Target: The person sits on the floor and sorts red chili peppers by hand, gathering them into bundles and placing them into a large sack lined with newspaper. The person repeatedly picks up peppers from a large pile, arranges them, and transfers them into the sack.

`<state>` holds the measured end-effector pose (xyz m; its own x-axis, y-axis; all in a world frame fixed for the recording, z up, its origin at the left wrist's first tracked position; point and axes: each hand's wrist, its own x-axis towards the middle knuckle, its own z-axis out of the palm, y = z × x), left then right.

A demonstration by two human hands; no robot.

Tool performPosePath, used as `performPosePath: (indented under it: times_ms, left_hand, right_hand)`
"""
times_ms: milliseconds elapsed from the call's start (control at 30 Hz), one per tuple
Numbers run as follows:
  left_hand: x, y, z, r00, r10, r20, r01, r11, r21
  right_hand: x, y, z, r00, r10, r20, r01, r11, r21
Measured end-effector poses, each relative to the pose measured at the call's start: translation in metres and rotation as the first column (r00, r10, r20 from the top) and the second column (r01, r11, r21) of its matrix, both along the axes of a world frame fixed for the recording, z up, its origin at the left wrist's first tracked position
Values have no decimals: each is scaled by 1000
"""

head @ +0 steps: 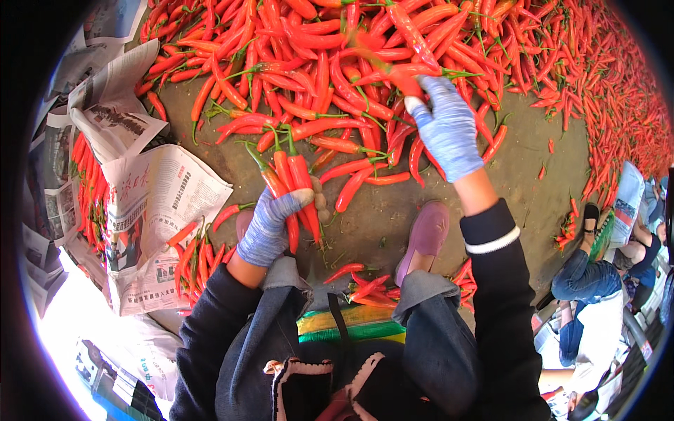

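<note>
My left hand (pixel 267 227), in a blue knit glove with pale fingertips, grips a small bunch of red chili peppers (pixel 299 171). Their green stems point away from me and the tips hang below my thumb. My right hand (pixel 446 129), gloved the same way, pinches a red chili pepper (pixel 404 83) that is blurred by motion. It is over the near edge of a large heap of red chili peppers (pixel 310 68). Several loose chilies lie on the floor between the heap and my left hand.
Newspaper sheets (pixel 174 184) partly cover more chilies on the left. Between my shoes (pixel 427 231) lie a few chilies (pixel 371 289) and a green and yellow sack (pixel 353 322). On the right a seated person (pixel 590 281) is beside a further spread of chilies (pixel 616 89). Bare concrete floor (pixel 532 152) shows between.
</note>
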<state>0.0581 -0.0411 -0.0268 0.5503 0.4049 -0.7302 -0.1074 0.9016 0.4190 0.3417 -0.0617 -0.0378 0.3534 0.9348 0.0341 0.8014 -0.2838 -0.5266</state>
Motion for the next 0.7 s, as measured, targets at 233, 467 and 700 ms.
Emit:
performPosePath:
  times_ms: [233,467,700]
  left_hand:
    - [14,10,-2,992,95,85,-106,985,138]
    - [65,5,-9,1000,-3,20,-2,961,277]
    - [41,4,-21,999,-11,39,5,987,159]
  right_hand:
    - [23,-13,14,333,-243,-911,232,958,-171]
    - [-92,-45,1,909,171,-379,-183,983,5]
    - [35,-41,-15,929,-369,-32,370,926,71]
